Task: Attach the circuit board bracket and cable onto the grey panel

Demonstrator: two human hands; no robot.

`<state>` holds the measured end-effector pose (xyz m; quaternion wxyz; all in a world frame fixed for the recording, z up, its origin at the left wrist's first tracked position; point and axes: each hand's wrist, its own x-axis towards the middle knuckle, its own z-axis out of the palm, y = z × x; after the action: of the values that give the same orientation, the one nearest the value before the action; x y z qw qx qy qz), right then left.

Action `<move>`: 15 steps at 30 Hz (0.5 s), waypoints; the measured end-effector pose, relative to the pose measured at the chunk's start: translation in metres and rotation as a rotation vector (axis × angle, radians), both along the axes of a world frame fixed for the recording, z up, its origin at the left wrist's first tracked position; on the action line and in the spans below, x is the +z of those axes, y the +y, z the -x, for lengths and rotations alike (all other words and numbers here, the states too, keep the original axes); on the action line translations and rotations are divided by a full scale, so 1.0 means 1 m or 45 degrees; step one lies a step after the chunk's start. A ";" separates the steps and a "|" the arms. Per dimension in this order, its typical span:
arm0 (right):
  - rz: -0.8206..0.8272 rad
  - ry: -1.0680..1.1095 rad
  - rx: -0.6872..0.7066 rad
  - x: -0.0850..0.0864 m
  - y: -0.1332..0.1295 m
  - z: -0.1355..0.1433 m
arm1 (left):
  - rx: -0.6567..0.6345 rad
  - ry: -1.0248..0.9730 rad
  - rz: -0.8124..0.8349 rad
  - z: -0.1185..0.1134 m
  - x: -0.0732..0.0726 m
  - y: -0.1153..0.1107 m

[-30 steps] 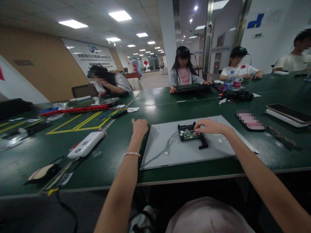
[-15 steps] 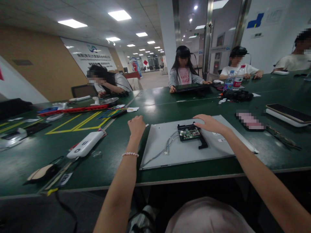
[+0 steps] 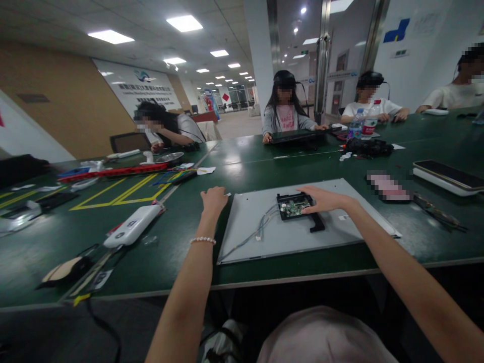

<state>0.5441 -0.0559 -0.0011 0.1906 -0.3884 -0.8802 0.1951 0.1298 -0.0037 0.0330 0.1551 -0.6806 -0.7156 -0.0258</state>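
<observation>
A flat grey display panel [image 3: 249,227] lies on the green table. On it rests a black plastic bracket [image 3: 316,222] that carries a green circuit board [image 3: 293,208]. A bundle of thin grey-blue wires [image 3: 260,226] runs from the board to the panel's near left corner. My right hand [image 3: 327,199] is over the right end of the bracket, fingers along its far side and thumb at the board, spread apart; firm contact cannot be made out. Closed beside the panel's far left corner, my left hand [image 3: 214,199] has a small white bit by its fingertips; what it holds is hidden.
Left lie a white power bank [image 3: 132,225] and a beige-black mouse-like object [image 3: 64,269]. Right are a phone [image 3: 387,186], glasses [image 3: 438,212] and a white box with a dark top [image 3: 449,179]. Two bottles [image 3: 368,121] stand farther back. Several people sit across the table.
My right hand has come down and slightly left, its thumb now over the circuit board. My left hand has lowered a little. The panel and bracket look unmoved.
</observation>
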 end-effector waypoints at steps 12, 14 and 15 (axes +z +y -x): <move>0.022 -0.025 0.004 0.002 -0.002 0.000 | 0.014 0.007 0.027 0.006 -0.007 0.007; 0.016 -0.033 0.001 0.002 -0.002 0.000 | 0.009 0.003 0.026 0.007 -0.008 0.007; 0.010 -0.035 0.004 0.001 -0.002 0.001 | 0.011 0.000 0.025 0.007 -0.008 0.007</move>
<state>0.5436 -0.0577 0.0003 0.1765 -0.3905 -0.8826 0.1935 0.1227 0.0034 0.0251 0.1486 -0.6791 -0.7186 -0.0180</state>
